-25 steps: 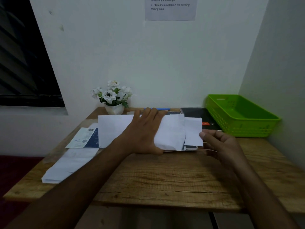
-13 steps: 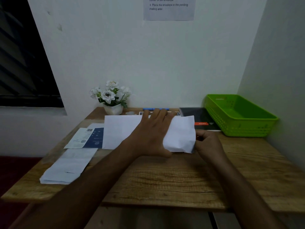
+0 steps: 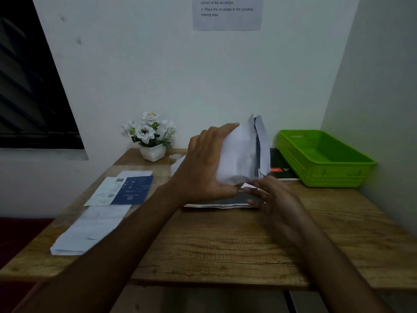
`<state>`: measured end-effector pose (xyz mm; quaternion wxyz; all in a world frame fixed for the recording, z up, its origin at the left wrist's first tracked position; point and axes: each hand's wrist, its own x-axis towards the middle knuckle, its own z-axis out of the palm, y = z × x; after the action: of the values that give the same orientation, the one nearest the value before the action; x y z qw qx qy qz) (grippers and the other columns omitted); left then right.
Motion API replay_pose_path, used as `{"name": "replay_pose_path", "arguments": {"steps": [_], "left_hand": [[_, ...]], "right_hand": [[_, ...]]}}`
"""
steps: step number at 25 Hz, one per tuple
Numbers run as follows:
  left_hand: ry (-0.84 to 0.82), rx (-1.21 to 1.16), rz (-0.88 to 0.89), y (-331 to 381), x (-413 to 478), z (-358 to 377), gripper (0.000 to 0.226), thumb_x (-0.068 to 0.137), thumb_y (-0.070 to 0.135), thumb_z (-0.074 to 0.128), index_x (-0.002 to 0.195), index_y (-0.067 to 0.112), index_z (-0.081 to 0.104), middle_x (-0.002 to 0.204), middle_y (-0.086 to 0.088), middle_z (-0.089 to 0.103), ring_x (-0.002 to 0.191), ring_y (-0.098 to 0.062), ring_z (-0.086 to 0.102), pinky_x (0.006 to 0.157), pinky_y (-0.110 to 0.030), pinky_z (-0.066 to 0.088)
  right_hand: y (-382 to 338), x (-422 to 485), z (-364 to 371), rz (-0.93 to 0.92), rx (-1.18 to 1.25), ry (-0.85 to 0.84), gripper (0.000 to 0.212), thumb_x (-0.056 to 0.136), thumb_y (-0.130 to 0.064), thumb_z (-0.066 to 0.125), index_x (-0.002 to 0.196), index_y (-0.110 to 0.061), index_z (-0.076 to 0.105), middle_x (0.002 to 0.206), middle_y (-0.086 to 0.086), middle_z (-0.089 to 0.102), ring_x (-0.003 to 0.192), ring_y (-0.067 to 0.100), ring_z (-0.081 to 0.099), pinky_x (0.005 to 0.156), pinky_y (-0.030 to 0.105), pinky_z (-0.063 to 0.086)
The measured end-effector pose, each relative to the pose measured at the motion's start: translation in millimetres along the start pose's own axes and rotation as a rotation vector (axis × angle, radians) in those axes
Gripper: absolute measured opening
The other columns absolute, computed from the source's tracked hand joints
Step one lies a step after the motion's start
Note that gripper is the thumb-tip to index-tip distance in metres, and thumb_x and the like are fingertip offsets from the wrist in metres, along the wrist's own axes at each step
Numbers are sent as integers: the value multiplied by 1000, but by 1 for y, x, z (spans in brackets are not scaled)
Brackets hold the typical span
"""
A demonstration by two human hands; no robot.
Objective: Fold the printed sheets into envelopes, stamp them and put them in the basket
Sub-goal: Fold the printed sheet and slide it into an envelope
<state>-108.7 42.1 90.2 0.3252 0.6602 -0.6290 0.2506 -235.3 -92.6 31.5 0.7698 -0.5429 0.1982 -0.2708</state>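
Paper (image 3: 241, 154), pressed flat a second ago, is now rising off the bench (image 3: 225, 245) at mid-frame. The right hand (image 3: 270, 199) is hovering loose-fingered beneath; the left hand (image 3: 203, 175) is gripping it upright. Folding is probably finishing; the basket (image 3: 327, 175) at far right is waiting.

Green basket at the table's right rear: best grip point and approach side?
Likely pinch the front rim of the green basket, from the front and above: that lip stands free, while the right side sits close to the side wall and a dark book lies beside the left wall.
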Motion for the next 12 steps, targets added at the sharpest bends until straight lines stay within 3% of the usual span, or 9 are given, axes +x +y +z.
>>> {"name": "replay_pose_path", "arguments": {"steps": [2, 4, 6, 9, 12], "left_hand": [[75, -164, 29, 4, 5, -4, 92, 69, 52, 64, 139, 11, 21, 133, -7, 39, 118, -20, 41, 95, -42, 40], [105, -356, -9, 11, 4, -5, 86, 74, 44, 60, 137, 1, 22, 129, -3, 39, 124, -9, 39, 98, -30, 41], [120, -527, -102, 19, -1, -8, 69, 75, 39, 53, 130, 3, 32, 118, 5, 41, 114, 7, 41, 94, -17, 40], [262, -785, -189, 22, -3, -13, 50, 74, 44, 52, 115, 18, 41, 113, -2, 48, 113, -7, 48, 98, -27, 42], [330, -882, -216, 20, -2, -17, 52, 77, 38, 50, 121, 11, 43, 121, -10, 51, 121, -24, 48, 107, -43, 37]], "right_hand": [[7, 3, 9, 84, -76, -75, 44, 66, -41, 77, 106, -24, 69, 118, 9, 69, 109, 22, 64, 90, 39, 52], [10, 5, 15, 181, -103, -146, 72, 57, -53, 80, 120, -23, 61, 122, 11, 66, 113, 24, 62, 102, 43, 47], [10, 7, 17, 266, -78, -232, 64, 69, -49, 75, 124, -22, 57, 121, 13, 66, 113, 28, 63, 104, 45, 45], [7, 4, 13, 272, -21, -282, 42, 83, -28, 68, 123, -16, 62, 112, 10, 72, 99, 23, 70, 93, 40, 53], [5, 3, 2, 208, 33, -180, 46, 77, -19, 70, 121, -12, 62, 103, 7, 74, 83, 15, 71, 66, 28, 59]]}}
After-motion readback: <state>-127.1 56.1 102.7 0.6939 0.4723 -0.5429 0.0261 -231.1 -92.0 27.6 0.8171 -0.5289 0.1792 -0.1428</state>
